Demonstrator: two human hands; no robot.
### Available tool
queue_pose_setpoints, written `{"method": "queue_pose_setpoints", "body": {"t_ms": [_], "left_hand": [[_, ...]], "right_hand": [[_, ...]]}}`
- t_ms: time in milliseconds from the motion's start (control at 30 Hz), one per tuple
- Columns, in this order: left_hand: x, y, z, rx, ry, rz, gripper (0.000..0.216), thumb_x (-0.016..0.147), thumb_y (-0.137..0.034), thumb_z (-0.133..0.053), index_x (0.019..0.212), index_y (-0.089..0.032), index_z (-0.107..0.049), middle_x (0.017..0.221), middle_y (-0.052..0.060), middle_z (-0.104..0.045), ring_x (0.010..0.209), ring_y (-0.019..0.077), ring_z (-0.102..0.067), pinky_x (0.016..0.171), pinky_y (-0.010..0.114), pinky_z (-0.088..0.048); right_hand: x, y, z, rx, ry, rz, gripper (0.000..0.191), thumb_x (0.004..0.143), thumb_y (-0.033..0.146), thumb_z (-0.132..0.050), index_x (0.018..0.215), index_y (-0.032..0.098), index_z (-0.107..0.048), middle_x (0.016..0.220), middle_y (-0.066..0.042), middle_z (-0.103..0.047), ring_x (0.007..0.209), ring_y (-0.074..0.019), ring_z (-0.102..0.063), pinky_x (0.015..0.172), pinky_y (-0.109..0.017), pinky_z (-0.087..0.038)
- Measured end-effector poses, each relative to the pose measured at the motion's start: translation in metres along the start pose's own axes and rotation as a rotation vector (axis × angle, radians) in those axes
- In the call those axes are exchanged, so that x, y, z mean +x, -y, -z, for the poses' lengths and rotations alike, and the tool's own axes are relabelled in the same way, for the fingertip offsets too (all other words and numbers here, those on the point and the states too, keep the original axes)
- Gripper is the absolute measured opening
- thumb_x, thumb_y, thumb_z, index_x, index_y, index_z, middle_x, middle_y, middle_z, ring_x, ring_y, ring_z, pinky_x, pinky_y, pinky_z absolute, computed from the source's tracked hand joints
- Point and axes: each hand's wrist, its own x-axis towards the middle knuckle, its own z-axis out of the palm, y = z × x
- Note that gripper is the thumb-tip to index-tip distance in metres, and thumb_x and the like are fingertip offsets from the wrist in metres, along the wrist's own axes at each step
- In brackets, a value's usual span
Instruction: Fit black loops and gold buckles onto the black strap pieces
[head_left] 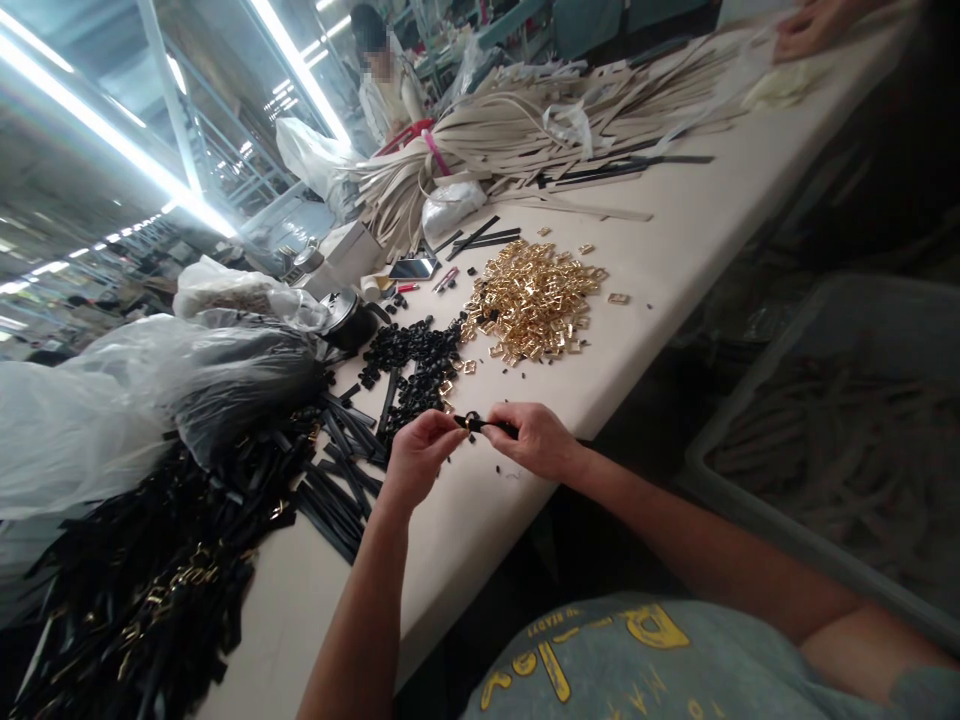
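Note:
Over the table's near edge, my left hand (421,455) pinches one end of a small black strap (472,424) with a gold buckle on it. From the other side my right hand (536,440) is closed on the same strap, its fingers wrapped round the black part. Both hands meet closely at the buckle, and fingers hide much of it. Just beyond them lies a heap of small black loops (420,370). Farther back is a pile of gold buckles (532,300). Loose black straps (334,510) lie left of my left hand.
A large heap of black straps with gold buckles (150,600) fills the left, beside plastic bags (150,380). Beige strips (510,130) lie across the back. A phone (412,269) rests mid-table. A bin (825,420) stands at right. Another person's hand (810,28) shows top right.

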Motion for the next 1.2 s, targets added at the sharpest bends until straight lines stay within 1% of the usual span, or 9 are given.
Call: {"method": "queue_pose_setpoints", "body": {"t_ms": [167,367,567,800,933,1000,1100,1133,1200], "left_hand": [[-0.008,0.009,-0.004,0.037,-0.007,-0.052,0.02,0.07,-0.03,-0.078,0.071,-0.017,-0.063,0.068,-0.002,-0.062,0.056,0.007,-0.048,0.052,0.02,-0.038],[-0.008,0.017,-0.004,0.061,0.025,-0.049,0.019,0.073,-0.03,-0.075,0.072,-0.017,-0.062,0.064,-0.002,-0.062,0.058,0.0088,-0.049,0.056,0.021,-0.039],[-0.008,0.022,-0.002,0.085,0.022,-0.066,0.018,0.074,-0.03,-0.074,0.072,-0.017,-0.062,0.065,-0.002,-0.061,0.059,0.0091,-0.048,0.057,0.021,-0.038],[-0.005,0.031,-0.008,-0.024,-0.006,-0.046,0.02,0.068,-0.028,-0.078,0.069,-0.016,-0.062,0.069,-0.001,-0.061,0.062,0.0087,-0.051,0.058,0.021,-0.04],[-0.004,0.033,-0.012,-0.032,-0.049,-0.061,0.023,0.066,-0.026,-0.08,0.067,-0.016,-0.06,0.064,-0.003,-0.059,0.058,0.0075,-0.051,0.057,0.02,-0.041],[-0.003,0.033,-0.015,-0.077,-0.093,-0.067,0.025,0.063,-0.025,-0.082,0.078,-0.018,-0.062,0.068,-0.004,-0.061,0.061,0.0083,-0.055,0.06,0.021,-0.044],[-0.003,0.032,-0.018,-0.159,-0.143,-0.056,0.057,0.06,-0.023,-0.084,0.111,-0.023,-0.059,0.074,-0.005,-0.065,0.065,0.0104,-0.061,0.066,0.023,-0.049],[-0.003,0.032,-0.019,-0.179,-0.148,-0.042,0.064,0.059,-0.023,-0.084,0.116,-0.024,-0.056,0.075,-0.005,-0.065,0.065,0.0106,-0.062,0.066,0.023,-0.05],[-0.002,0.033,-0.02,-0.22,-0.148,-0.007,0.059,0.059,-0.024,-0.085,0.111,-0.023,-0.058,0.074,-0.004,-0.066,0.064,0.0102,-0.062,0.066,0.023,-0.05]], "right_hand": [[0.001,0.002,-0.002,0.008,0.073,0.052,0.016,0.085,0.023,-0.054,0.081,0.016,-0.068,0.07,-0.001,-0.064,0.064,-0.0119,-0.053,0.061,-0.023,-0.034],[0.003,0.005,0.021,-0.014,0.315,-0.04,0.012,0.082,0.017,-0.057,0.077,0.016,-0.068,0.06,0.003,-0.059,0.056,-0.0098,-0.048,0.058,-0.023,-0.031],[0.0,0.004,0.027,-0.036,0.38,-0.071,0.014,0.087,0.019,-0.055,0.08,0.016,-0.066,0.059,0.003,-0.06,0.053,-0.0094,-0.049,0.058,-0.022,-0.032],[-0.001,-0.002,0.007,-0.018,0.295,0.033,0.014,0.089,0.016,-0.051,0.084,0.016,-0.065,0.068,0.0,-0.064,0.059,-0.0109,-0.052,0.061,-0.022,-0.034],[-0.001,-0.002,0.002,-0.018,0.25,0.045,0.013,0.087,0.015,-0.052,0.082,0.017,-0.064,0.067,0.001,-0.062,0.06,-0.011,-0.051,0.061,-0.022,-0.034],[-0.001,-0.001,0.001,0.005,0.23,0.044,0.014,0.087,0.015,-0.052,0.081,0.017,-0.064,0.067,0.001,-0.061,0.059,-0.0107,-0.05,0.06,-0.022,-0.033],[0.0,0.0,0.001,0.044,0.207,0.057,0.014,0.086,0.015,-0.051,0.079,0.017,-0.063,0.065,0.001,-0.059,0.057,-0.0103,-0.049,0.059,-0.022,-0.033],[0.0,0.0,0.001,0.056,0.201,0.064,0.014,0.086,0.015,-0.051,0.078,0.017,-0.063,0.064,0.001,-0.059,0.057,-0.0102,-0.049,0.059,-0.022,-0.033],[0.0,0.0,0.0,0.08,0.189,0.079,0.014,0.086,0.016,-0.051,0.077,0.016,-0.062,0.064,0.002,-0.058,0.057,-0.0101,-0.049,0.059,-0.022,-0.034]]}}
